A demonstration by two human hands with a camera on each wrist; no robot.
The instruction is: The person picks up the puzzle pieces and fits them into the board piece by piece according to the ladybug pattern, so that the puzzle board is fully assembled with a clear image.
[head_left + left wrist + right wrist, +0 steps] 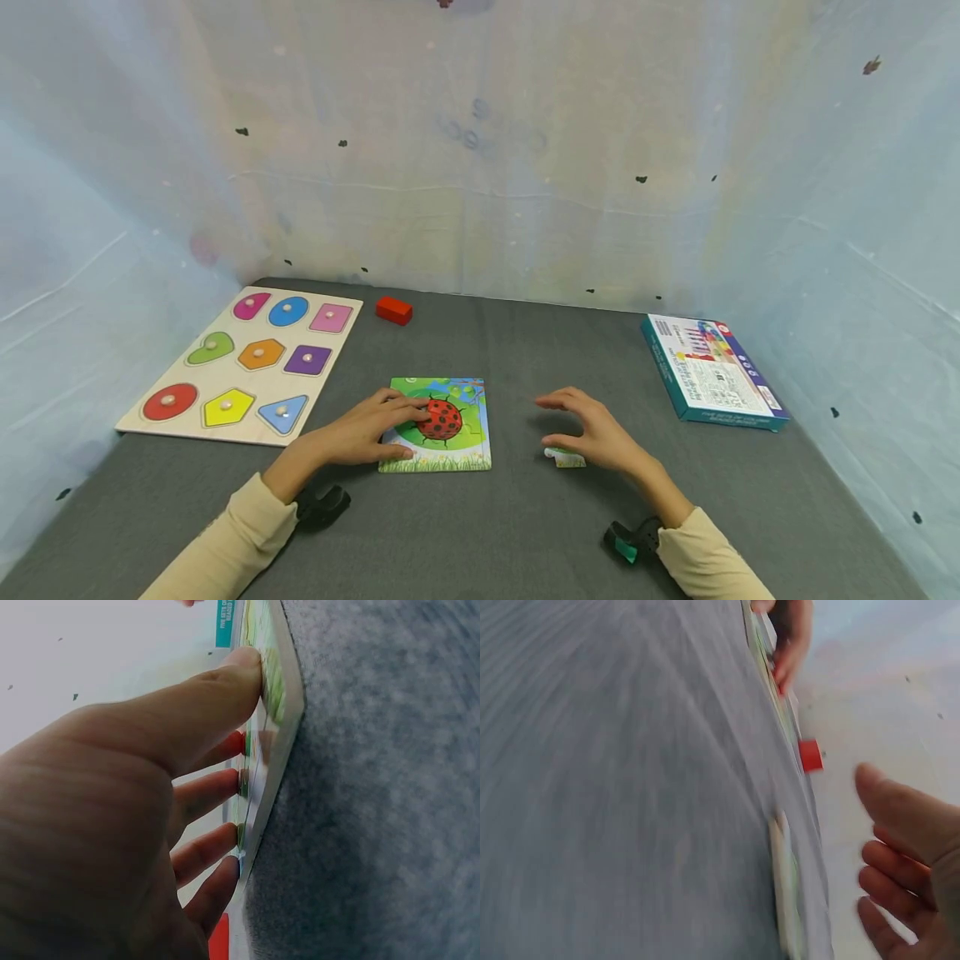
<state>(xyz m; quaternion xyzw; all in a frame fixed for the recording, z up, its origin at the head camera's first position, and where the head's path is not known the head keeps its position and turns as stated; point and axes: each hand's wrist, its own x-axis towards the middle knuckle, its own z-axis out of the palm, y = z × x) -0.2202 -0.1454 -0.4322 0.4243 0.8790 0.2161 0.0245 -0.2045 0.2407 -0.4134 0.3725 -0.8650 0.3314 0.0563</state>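
Note:
A square ladybug puzzle (474,437) lies flat on the grey table, with a red spotted ladybug on green. My left hand (367,429) rests on its left part, fingers spread and fairly straight. In the left wrist view the thumb and fingertips touch the puzzle's top face (274,690). To the right, a small white-and-green puzzle piece (566,459) lies on the table, partly covered by my right hand (600,433). That hand hovers over it with thumb and fingers apart, holding nothing. The right wrist view shows a gap between the piece (784,885) and the fingers.
A wooden shape board (247,396) with several coloured knobbed pieces lies at the left. Behind the puzzle sits a red block (393,311). A teal and purple box (712,371) lies at the right. Pale sheeting (480,208) rises behind the table's far edge.

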